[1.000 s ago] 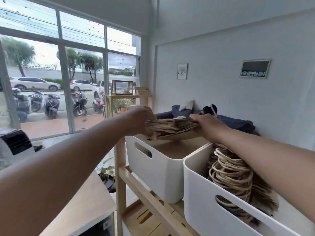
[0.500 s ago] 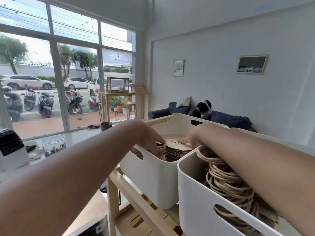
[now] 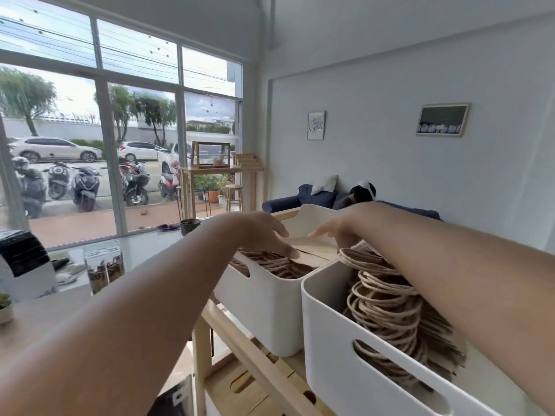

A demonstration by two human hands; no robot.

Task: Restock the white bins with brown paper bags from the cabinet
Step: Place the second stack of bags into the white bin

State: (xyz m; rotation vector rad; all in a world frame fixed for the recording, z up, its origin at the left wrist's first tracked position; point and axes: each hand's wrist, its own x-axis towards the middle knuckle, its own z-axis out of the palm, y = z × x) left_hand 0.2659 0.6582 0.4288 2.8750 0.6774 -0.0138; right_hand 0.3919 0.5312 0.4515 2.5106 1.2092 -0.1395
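Two white bins stand side by side on a wooden shelf. The far bin point(image 3: 264, 307) holds a flat stack of brown paper bags point(image 3: 312, 256) with twine handles. My left hand point(image 3: 264, 235) hovers over that stack, fingers spread and empty. My right hand point(image 3: 333, 232) reaches over the far bin's right side, fingers extended, touching nothing that I can see. The near bin point(image 3: 336, 349) is packed with upright brown bags, their looped handles point(image 3: 381, 295) showing under my right forearm.
The wooden shelf frame point(image 3: 258, 364) carries both bins, with a lower level beneath. A counter point(image 3: 45, 319) at left bears a clear container point(image 3: 103, 270) and a black-and-white appliance point(image 3: 24, 265). A person lies on a dark sofa point(image 3: 360, 195) by the far wall.
Both hands brought a bundle of brown bags down into the far bin and let it go. The hands have now lifted slightly above the stack, fingers apart.
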